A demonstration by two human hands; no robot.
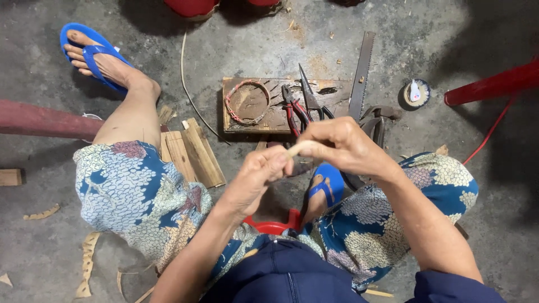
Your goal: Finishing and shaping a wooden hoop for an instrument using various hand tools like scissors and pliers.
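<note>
Close to the body, the left hand [255, 177] and the right hand [337, 145] both grip a thin pale strip [297, 148] between them, fingers closed around it, above the knees. Behind the hands, a wooden block [269, 120] lies on the concrete floor [449, 50]. A woven ring [247, 102], red-handled pliers [293, 112], and scissors [310, 98] rest on the block. A saw blade [362, 73] lies just beside it.

Crowded ahead, open floor at the sides

We see the scarred wooden work board [275, 120] ahead blocked by a coiled red-and-white ring [247, 101], red-handled pliers [292, 109], black scissors [310, 96] and a grey handsaw blade [361, 73]; stacked wooden slats [193, 152] crowd the left, while bare grey concrete floor [45, 241] lies open beyond both knees.
</note>
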